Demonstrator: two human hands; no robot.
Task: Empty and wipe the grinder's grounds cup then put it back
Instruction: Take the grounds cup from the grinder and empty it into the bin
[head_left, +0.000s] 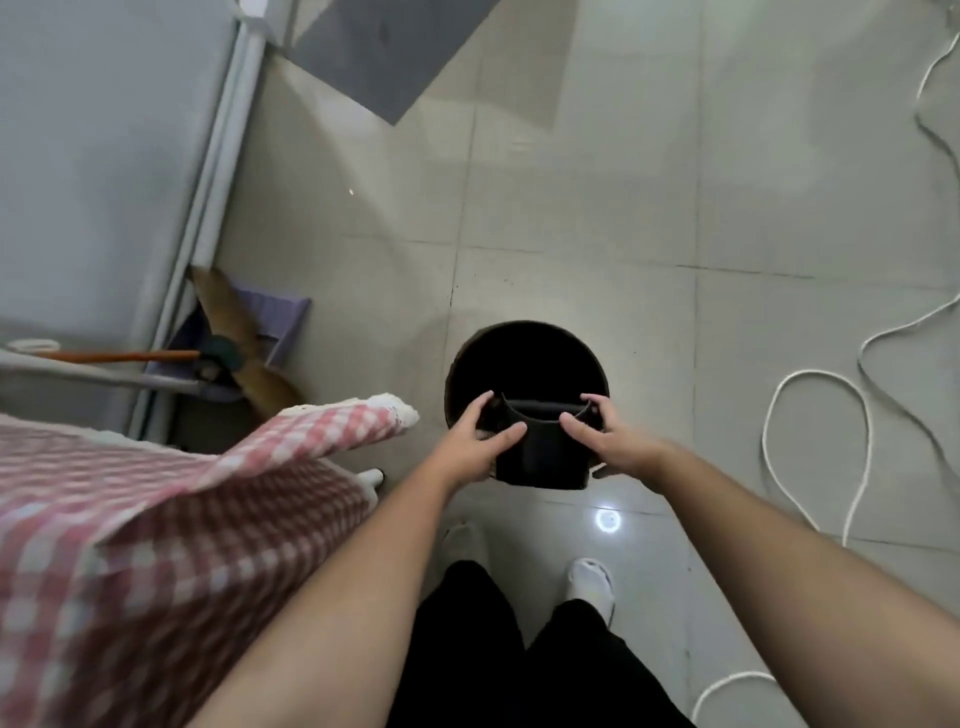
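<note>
The black grounds cup (540, 457) is held out over a round dark bin (524, 358) that stands on the tiled floor. My left hand (478, 441) grips the cup's left side, thumb on its near face and fingers over the rim. My right hand (602, 436) grips the right side the same way. The cup's open end tips away from me toward the bin's mouth. The inside of the cup and the bin's contents are too dark to make out. The grinder is out of view.
A table with a pink checked cloth (171, 519) is at my left, its corner close to my left forearm. A broom and purple dustpan (244, 343) lie by the wall. A white cable (810, 415) loops on the floor at the right.
</note>
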